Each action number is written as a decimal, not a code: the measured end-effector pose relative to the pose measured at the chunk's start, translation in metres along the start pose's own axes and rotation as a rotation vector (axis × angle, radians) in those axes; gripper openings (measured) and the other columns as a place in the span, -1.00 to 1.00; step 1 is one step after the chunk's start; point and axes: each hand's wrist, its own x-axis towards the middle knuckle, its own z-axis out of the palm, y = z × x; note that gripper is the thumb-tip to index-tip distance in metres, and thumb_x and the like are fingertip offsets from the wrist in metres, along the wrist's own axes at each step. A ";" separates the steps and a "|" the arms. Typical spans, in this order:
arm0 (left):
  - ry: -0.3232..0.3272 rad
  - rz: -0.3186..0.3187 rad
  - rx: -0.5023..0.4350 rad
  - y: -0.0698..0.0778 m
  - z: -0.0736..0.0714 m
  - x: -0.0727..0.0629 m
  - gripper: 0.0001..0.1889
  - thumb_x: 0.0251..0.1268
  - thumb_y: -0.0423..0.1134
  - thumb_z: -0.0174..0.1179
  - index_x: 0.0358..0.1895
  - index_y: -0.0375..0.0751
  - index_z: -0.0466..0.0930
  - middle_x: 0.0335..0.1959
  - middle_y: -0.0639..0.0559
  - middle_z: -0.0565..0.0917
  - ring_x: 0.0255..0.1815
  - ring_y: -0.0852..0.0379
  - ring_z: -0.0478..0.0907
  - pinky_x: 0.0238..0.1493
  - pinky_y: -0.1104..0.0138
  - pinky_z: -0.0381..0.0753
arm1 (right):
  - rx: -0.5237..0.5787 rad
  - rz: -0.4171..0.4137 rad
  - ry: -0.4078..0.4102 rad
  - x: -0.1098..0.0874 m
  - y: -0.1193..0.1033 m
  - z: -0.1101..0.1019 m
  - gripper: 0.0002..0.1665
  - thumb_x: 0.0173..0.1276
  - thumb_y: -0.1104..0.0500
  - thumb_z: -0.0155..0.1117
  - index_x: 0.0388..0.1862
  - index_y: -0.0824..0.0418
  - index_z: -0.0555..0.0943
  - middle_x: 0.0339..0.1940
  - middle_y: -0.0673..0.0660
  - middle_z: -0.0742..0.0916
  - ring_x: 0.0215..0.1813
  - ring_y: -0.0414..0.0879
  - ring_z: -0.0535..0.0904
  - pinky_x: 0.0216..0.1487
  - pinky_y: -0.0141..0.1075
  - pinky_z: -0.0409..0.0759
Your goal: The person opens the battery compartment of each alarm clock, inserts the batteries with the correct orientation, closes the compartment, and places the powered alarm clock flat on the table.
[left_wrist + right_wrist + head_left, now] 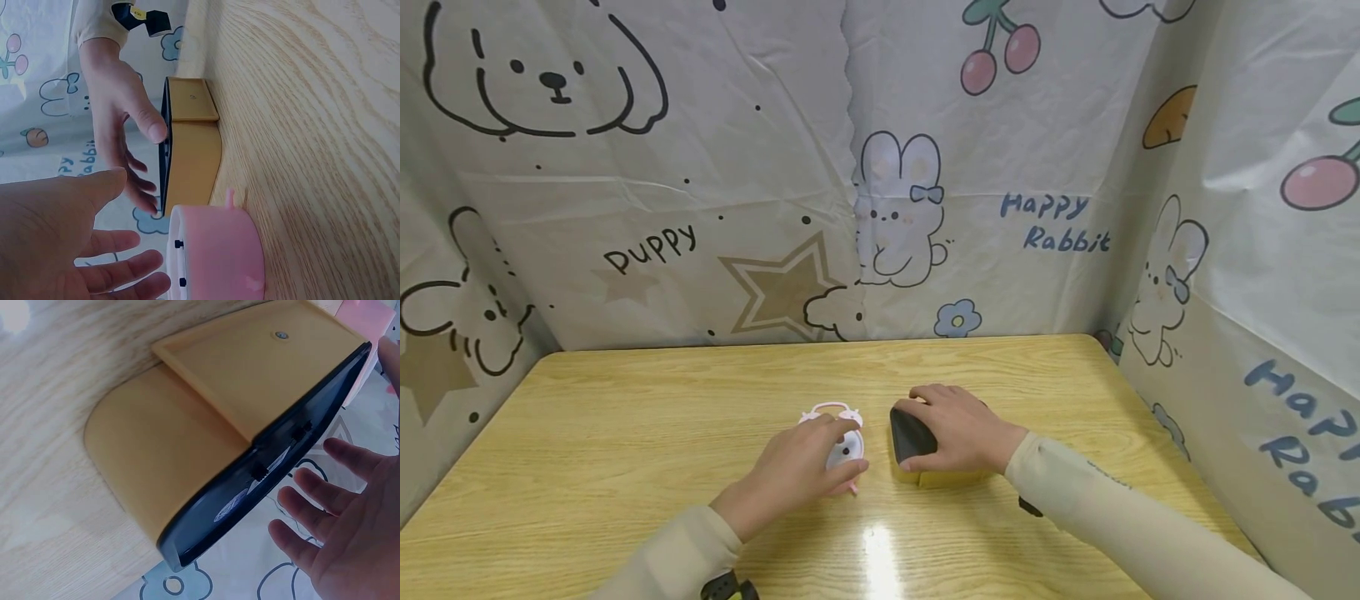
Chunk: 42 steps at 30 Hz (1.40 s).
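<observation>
A pink alarm clock (845, 451) with a handle and small feet lies on the table, its white side with black knobs (179, 244) facing up. My left hand (793, 468) hovers over it with fingers loosely spread, partly covering it in the head view. To its right lies a yellow-sided case (162, 444), its black panel (912, 437) facing up with small black knobs (259, 472) in the recess. Over this case is my right hand (953, 429), fingers relaxed and apart; the left wrist view shows its thumb right at the panel's edge.
The wood-grain table (625, 417) runs back to a cloth wall (775, 167) printed with cartoon animals, which also encloses both sides. A dark strap device (721, 586) is on the left wrist, another (1030, 506) on the right.
</observation>
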 end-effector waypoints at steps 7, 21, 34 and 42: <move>0.002 0.017 0.015 -0.001 0.002 -0.001 -0.53 0.25 0.03 0.39 0.13 -0.14 0.66 0.01 -0.03 0.73 -0.07 0.04 0.70 -0.21 0.10 0.67 | 0.026 -0.010 -0.032 -0.001 0.001 0.001 0.09 0.16 -0.51 0.30 0.56 -0.05 0.30 0.49 0.19 0.47 0.51 0.15 0.37 0.48 0.14 0.33; -0.007 0.032 0.008 0.000 0.004 -0.001 -0.53 0.26 0.02 0.39 0.13 -0.17 0.66 0.08 -0.07 0.73 -0.03 0.01 0.70 -0.18 0.11 0.69 | 0.016 -0.017 -0.119 -0.002 -0.001 0.009 0.30 0.04 -0.58 0.36 0.66 -0.15 0.10 0.59 0.21 0.33 0.58 0.16 0.26 0.54 0.16 0.22; -0.060 -0.011 -0.017 0.003 0.006 0.001 -0.51 0.26 0.04 0.38 0.16 -0.16 0.66 0.13 -0.10 0.71 0.12 -0.05 0.67 -0.03 0.03 0.68 | 0.004 -0.008 -0.093 0.000 -0.003 0.011 0.23 0.07 -0.47 0.44 0.63 -0.12 0.16 0.51 0.18 0.42 0.52 0.13 0.34 0.49 0.11 0.31; -0.058 -0.005 -0.030 0.004 0.008 0.001 -0.52 0.26 0.04 0.38 0.14 -0.16 0.66 0.12 -0.07 0.71 0.16 -0.05 0.65 0.02 0.01 0.67 | 0.012 0.004 -0.093 0.002 -0.003 0.011 0.23 0.04 -0.47 0.45 0.62 -0.13 0.18 0.49 0.17 0.44 0.49 0.12 0.37 0.50 0.08 0.31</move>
